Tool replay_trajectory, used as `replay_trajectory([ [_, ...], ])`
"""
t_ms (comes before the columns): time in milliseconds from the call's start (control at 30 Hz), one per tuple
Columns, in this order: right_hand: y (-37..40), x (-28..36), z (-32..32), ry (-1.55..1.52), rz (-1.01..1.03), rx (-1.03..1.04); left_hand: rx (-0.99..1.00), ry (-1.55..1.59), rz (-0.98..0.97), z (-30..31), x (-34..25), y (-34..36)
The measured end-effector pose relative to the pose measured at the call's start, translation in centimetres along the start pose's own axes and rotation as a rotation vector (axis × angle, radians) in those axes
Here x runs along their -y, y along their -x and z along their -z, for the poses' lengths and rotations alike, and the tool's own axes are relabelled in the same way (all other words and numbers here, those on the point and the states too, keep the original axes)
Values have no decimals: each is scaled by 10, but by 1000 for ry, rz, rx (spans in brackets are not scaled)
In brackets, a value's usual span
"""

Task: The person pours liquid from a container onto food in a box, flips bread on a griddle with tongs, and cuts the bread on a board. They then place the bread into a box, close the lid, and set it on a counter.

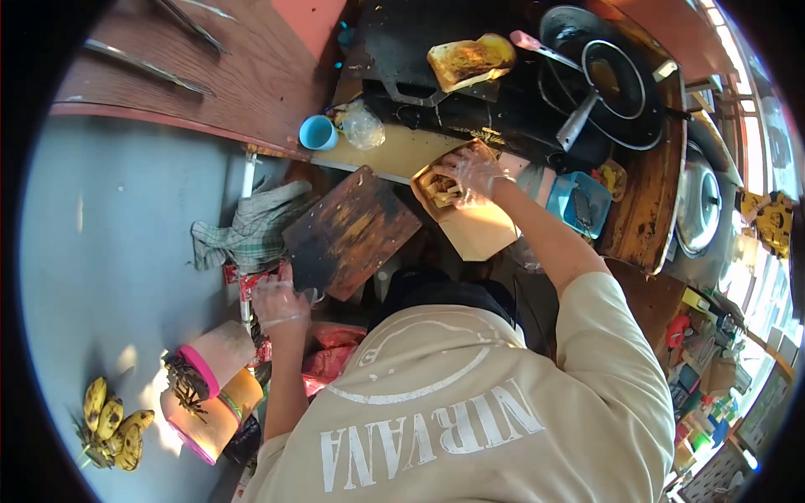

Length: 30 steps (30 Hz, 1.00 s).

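My right hand [471, 176], in a clear plastic glove, reaches into a brown cardboard box [478, 235]. Its fingers are spread over pale cut pieces of food [439, 189] inside; the fingertips are partly hidden. My left hand [283, 303], gloved too, is closed at the lower left edge of a dark, scorched wooden cutting board [356, 230]. The board is held at a slant in front of the counter. Browned toast [472, 63] lies on the black cooking surface beyond the box.
Black frying pans [641, 101] stand at the back right, near a blue plastic container [580, 204]. A blue cup [319, 132] stands left of the box. A checked cloth [251, 226] hangs by the brown table [201, 50], where tongs [147, 65] lie. Bananas [113, 423] are at the lower left.
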State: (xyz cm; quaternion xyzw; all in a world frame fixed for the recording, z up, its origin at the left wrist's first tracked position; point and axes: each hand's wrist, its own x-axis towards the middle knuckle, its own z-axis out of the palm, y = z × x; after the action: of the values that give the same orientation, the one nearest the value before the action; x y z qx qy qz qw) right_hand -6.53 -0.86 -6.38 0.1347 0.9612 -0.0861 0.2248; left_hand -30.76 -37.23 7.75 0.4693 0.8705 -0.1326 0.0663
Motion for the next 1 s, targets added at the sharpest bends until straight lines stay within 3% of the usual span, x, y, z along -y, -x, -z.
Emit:
replay_trajectory([
  [67,13,5,15,-17,-14,17,56,-28,64,16,-1,5],
  [133,21,7,3,-147,-54,-85,28,-20,38,20,3,12],
  [167,32,-1,-3,-202,17,-274,15,-36,37,23,3,13],
  [200,45,-4,3,-193,7,-283,3,-52,37,25,4,12],
  [267,74,2,20,-410,-309,-377,-14,-54,21,27,5,9],
  [300,82,7,21,-550,-466,-533,-16,-60,10,27,5,8],
  [333,82,3,9,-542,-474,-537,-22,-53,4,27,1,5],
  [400,73,-5,-39,-613,-812,-254,-14,-114,-28,27,-5,-4],
  [433,65,-8,-58,-612,-819,-256,-18,-113,-34,22,-6,-10],
  [500,46,-18,-78,46,-367,47,-4,-124,-64,4,-6,-24],
  [533,42,-20,-70,47,-370,45,-7,-124,-65,-2,-7,-28],
  [600,40,-25,-47,28,-307,349,-51,-72,-149,-13,-8,-38],
  [633,44,-30,-55,28,-315,347,-57,-71,-155,-24,-6,-44],
  [700,58,-40,-85,5,-312,50,-202,67,-279,-53,-4,-58],
  [733,73,-40,-74,8,-319,47,-209,70,-284,-65,-9,-69],
  [800,111,-28,-38,-90,-370,151,-214,197,-377,-87,-21,-94],
  [933,135,-22,-64,-76,-475,189,-172,309,-565,-118,-59,-165],
  [1000,144,-15,-49,-44,-381,419,-164,342,-589,-132,-78,-201],
])
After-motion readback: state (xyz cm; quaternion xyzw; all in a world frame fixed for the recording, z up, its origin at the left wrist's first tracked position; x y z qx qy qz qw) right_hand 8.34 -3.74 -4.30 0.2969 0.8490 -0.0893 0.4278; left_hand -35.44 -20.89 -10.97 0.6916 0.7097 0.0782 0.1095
